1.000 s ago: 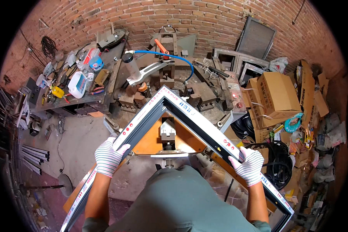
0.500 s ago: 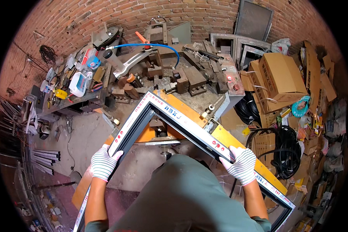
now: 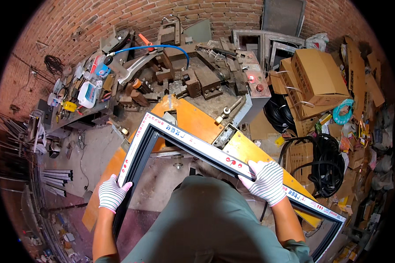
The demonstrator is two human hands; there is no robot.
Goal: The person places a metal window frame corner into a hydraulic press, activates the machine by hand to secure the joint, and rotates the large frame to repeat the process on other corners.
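Note:
A dark window frame (image 3: 188, 141) with white protective film on its face is held in front of my body, one corner pointing away from me. My left hand (image 3: 113, 193), in a striped white glove, grips the left bar. The right hand (image 3: 267, 180), gloved alike, is closed round the long right bar. Beyond the frame's corner is a heavy metal corner-joining machine (image 3: 182, 83) with steel blocks and a blue air hose (image 3: 162, 46). Its yellow-orange support plates (image 3: 202, 120) lie under and beside the frame. The frame's near left part is hidden by my arm and body.
On the left, a cluttered bench carries a white jug (image 3: 87, 94) and other bottles. A control box (image 3: 255, 81) with a lit red button stands at the machine's right. Cardboard boxes (image 3: 322, 76) and black coils (image 3: 327, 164) crowd the right side. Metal bars (image 3: 57, 176) lie at left.
The frame has been drawn back toward me and turned slightly, its corner shifting left and away from the machine's blocks. Both hands keep their grip.

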